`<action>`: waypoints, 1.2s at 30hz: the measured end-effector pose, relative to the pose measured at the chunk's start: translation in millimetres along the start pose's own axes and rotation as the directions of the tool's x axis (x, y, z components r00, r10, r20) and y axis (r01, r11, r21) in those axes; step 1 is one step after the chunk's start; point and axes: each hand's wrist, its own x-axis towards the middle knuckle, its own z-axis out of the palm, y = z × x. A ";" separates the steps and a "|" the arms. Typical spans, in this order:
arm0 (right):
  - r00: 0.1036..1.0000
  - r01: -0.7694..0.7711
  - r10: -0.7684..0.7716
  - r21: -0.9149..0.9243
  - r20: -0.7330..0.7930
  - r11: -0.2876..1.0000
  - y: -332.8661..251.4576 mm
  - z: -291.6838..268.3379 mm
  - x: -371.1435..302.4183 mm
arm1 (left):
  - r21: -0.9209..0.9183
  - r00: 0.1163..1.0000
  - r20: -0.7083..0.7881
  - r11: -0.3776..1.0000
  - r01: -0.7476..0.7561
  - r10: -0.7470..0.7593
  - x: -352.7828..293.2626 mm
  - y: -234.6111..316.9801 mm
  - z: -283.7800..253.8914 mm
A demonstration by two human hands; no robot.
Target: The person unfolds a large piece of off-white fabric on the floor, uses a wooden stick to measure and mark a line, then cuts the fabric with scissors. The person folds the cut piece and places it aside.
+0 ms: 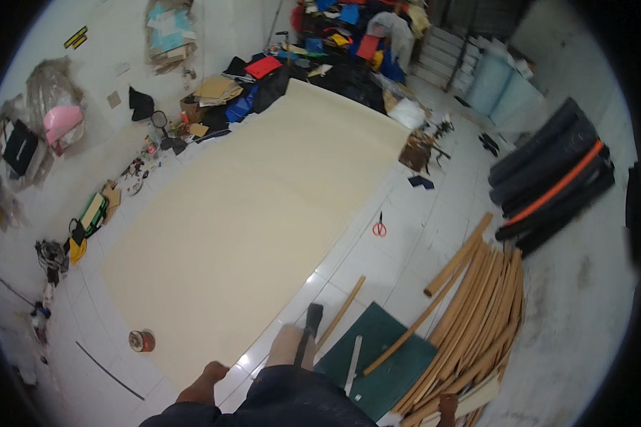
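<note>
A large cream sheet (242,206) lies spread over the white tiled floor, its far end curled into a roll. My left hand (214,371) is low in the view, beside the near edge of this sheet; its fingers are too small and blurred to read. At the lower right, my right hand (447,407) is by the near ends of several long brown cardboard tubes (477,306) and a cream strip (477,398). Whether it grips one of them is not visible. A round tin (142,341) stands on the sheet's near left part. Orange-handled scissors (379,227) lie right of the sheet.
A dark green mat (384,356) bears a pale ruler (353,364) and the end of a thin tube. Dark rolls (548,164) lean against the right wall. Heaped scraps (342,85) fill the far end. A thin dark strip (110,370) lies at near left.
</note>
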 end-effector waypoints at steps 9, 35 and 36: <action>0.695 0.478 -0.603 0.373 0.392 0.795 -471.8 20.8 -14.1 | -0.245 0.999 0.034 0.969 0.008 0.000 97.2 144.2 -54.7; -0.305 0.829 -0.016 0.257 0.952 -0.497 -994.4 6.8 227.7 | -0.444 0.950 -0.268 0.896 0.023 -0.158 44.6 794.0 -143.5; -0.290 0.841 -0.022 0.244 0.957 -0.483 -1007.0 7.2 223.5 | -0.480 0.971 -0.189 0.876 0.042 -0.150 41.2 799.4 -133.9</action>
